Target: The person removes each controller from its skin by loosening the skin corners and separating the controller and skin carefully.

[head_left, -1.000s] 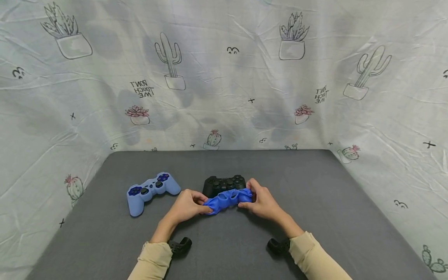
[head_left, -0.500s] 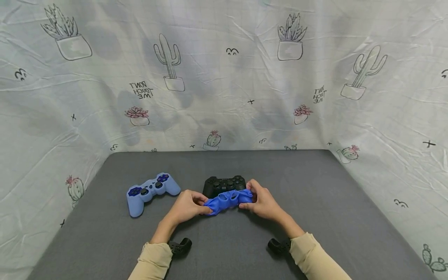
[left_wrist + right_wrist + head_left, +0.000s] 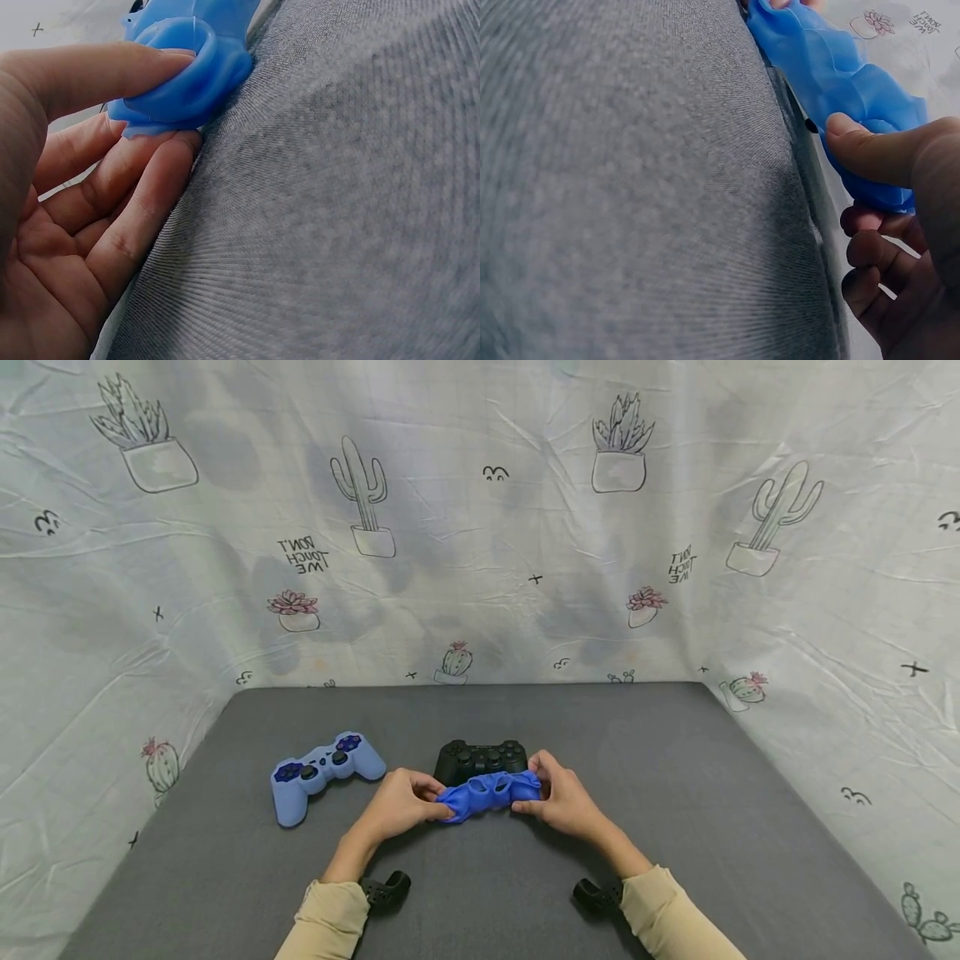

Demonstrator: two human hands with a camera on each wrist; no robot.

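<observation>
A limp bright-blue silicone controller cover (image 3: 489, 792) is stretched between both hands just above the grey mat (image 3: 675, 760). My left hand (image 3: 405, 802) pinches its left end between thumb and fingers; the left wrist view shows that rolled end (image 3: 184, 79) under the thumb. My right hand (image 3: 564, 797) pinches the right end (image 3: 855, 97). A bare black game controller (image 3: 480, 758) lies right behind the cover.
A second controller in a light-blue cover (image 3: 324, 770) lies to the left on the mat. Cactus-print cloth (image 3: 480, 527) walls the back and both sides. Black wrist-camera mounts (image 3: 386, 890) show near both sleeves.
Both hands keep their pinch on the blue cover. The hands and cover have barely shifted; the view has tilted slightly.
</observation>
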